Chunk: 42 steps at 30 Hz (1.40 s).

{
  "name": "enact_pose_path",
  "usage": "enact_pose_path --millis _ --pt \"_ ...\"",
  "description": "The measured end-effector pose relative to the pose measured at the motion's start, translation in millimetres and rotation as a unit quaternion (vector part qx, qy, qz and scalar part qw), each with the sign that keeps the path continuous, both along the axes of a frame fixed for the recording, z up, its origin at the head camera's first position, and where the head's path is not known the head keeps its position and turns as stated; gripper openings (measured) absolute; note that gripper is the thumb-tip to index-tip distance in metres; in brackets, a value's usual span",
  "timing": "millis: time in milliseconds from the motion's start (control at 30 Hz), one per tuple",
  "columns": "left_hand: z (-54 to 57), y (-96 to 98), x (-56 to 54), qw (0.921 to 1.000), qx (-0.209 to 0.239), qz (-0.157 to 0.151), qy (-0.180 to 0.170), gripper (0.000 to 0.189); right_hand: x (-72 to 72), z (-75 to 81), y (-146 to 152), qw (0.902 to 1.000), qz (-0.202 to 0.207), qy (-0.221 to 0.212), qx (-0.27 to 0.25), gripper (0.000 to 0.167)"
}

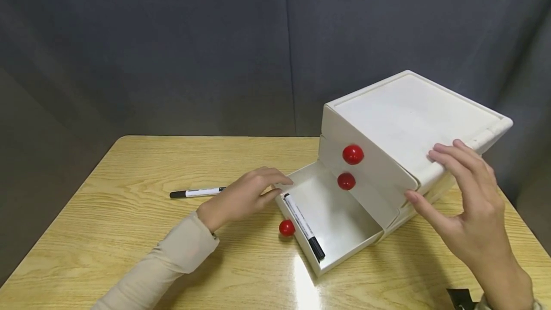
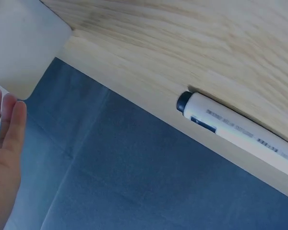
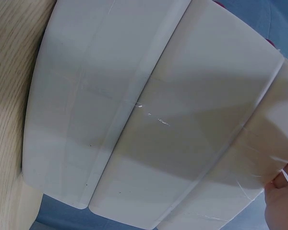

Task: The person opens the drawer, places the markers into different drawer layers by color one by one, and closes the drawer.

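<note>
A white cabinet [image 1: 413,114] with red round knobs stands on the table, its bottom drawer [image 1: 340,219] pulled out. Along the drawer's front wall lies a white marker with a black cap [image 1: 303,224]. My left hand [image 1: 247,195] is at the drawer's far front corner, fingertips right at the rim and fingers fairly straight. A second marker [image 1: 195,193] lies on the table behind that wrist, partly hidden by it. At the cabinet's near top edge is my right hand [image 1: 473,204], fingers spread over the top and thumb by the front corner.
The wooden table [image 1: 129,233] has a dark cloth [image 1: 172,51] hanging behind it. The open drawer's red knob [image 1: 287,227] juts out toward the left. A small black object [image 1: 460,298] shows beside the right wrist.
</note>
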<state>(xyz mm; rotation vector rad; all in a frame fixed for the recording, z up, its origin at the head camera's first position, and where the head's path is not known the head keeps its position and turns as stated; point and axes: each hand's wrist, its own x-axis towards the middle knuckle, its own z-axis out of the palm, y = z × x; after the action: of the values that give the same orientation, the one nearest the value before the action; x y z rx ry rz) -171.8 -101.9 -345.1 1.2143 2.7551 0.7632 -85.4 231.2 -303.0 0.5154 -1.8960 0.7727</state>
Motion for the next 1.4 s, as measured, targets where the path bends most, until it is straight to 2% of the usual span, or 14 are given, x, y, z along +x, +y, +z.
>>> enact_pose_path --millis 200,567,933,1400 --pt "-1.1 -7.3 -0.3 0.9994 -0.009 -0.001 0.033 0.031 -0.4 0.1 0 1.0 0.002 0.002 -0.001 0.076" --pt "-5.1 -31.4 0.7 0.9982 -0.019 0.034 0.046 0.035 0.0 0.0 0 1.0 0.001 -0.001 0.003 0.076" --pt "-8.6 -52.9 1.5 0.9966 -0.015 0.078 0.021 0.033 -0.4 -1.2 1 1.0 0.0 0.0 0.003 0.077" --pt "-15.0 -84.3 5.1 0.9907 -0.021 0.134 -0.005 0.04 0.5 -0.9 1 1.0 0.001 -0.003 0.004 0.077"
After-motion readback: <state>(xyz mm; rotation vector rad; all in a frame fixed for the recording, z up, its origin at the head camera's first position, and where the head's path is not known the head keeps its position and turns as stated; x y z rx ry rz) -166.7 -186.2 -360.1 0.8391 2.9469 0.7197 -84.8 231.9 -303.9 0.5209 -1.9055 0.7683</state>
